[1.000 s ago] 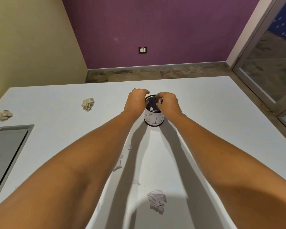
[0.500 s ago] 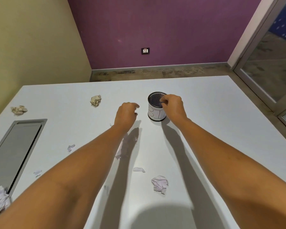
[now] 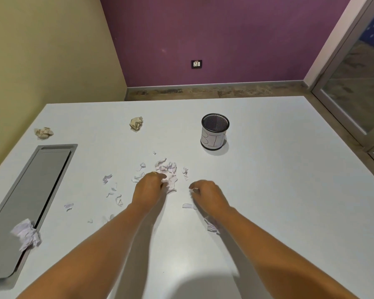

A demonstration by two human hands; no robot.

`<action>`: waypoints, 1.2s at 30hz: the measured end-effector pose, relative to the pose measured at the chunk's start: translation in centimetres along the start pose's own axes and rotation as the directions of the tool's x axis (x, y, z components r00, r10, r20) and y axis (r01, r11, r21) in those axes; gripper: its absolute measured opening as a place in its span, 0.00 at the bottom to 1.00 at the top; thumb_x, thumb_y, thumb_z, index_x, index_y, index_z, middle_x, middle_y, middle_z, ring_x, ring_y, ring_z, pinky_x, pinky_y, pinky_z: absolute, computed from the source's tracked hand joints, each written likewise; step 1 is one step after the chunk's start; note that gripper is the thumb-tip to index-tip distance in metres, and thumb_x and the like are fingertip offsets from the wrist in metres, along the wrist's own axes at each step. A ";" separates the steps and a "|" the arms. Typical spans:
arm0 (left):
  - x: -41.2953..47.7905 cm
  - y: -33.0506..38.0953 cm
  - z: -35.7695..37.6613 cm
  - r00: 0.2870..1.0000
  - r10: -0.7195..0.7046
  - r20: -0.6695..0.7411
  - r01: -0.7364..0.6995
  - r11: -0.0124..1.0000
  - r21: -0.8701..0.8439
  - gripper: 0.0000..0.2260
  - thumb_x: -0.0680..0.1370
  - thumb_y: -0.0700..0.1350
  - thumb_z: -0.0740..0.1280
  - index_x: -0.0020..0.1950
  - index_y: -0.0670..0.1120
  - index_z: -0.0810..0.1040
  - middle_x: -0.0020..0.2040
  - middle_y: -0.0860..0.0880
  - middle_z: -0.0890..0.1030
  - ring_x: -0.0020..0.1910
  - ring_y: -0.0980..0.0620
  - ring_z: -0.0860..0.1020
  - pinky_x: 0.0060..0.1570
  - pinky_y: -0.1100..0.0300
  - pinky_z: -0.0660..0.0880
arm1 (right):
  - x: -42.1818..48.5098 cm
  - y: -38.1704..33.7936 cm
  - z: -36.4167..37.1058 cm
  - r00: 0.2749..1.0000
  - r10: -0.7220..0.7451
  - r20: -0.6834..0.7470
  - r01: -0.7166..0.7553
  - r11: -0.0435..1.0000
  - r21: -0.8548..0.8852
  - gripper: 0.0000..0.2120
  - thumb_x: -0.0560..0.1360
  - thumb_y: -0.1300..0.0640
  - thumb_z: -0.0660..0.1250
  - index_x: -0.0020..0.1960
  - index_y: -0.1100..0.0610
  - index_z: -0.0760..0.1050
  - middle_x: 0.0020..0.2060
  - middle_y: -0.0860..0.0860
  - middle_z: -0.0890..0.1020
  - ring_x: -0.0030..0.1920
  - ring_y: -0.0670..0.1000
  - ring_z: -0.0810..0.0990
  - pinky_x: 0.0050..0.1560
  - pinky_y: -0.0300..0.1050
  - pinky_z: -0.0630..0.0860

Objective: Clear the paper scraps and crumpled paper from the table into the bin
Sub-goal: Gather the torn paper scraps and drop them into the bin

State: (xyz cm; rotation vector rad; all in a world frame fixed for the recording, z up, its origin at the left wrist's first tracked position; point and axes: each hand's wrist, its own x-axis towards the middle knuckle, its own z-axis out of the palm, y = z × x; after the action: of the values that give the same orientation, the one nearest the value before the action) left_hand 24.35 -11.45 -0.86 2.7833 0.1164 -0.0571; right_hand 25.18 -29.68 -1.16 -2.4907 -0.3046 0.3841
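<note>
Left hand (image 3: 149, 188) curled over paper scraps (image 3: 166, 169) on white table (image 3: 279, 190), grip unclear; right hand (image 3: 207, 196) pinching small scrap; bin (image 3: 214, 132) stands beyond

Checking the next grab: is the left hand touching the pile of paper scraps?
Touching. The head view shows the left hand with its fingers curled onto the near edge of the pile of paper scraps, no table showing between them.

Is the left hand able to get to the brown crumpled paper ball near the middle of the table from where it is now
Probably yes. The left hand sits nearer the person, and only bare table and small paper scraps lie between it and the brown crumpled ball.
</note>
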 end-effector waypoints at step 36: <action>-0.5 1.8 0.7 0.999 0.031 -0.022 -0.031 0.999 -0.027 0.09 0.77 0.41 0.62 0.48 0.41 0.82 0.47 0.42 0.82 0.47 0.42 0.79 0.45 0.53 0.75 | 0.2 0.9 -0.2 0.998 -0.049 -0.031 0.045 0.995 -0.092 0.13 0.75 0.69 0.58 0.54 0.64 0.79 0.53 0.59 0.80 0.54 0.55 0.78 0.55 0.44 0.72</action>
State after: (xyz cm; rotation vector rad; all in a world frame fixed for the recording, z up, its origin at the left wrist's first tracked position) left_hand 24.00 -13.45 -0.89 2.7581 0.0789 -0.0174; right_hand 25.53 -30.41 -1.57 -2.5717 -0.3745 0.3157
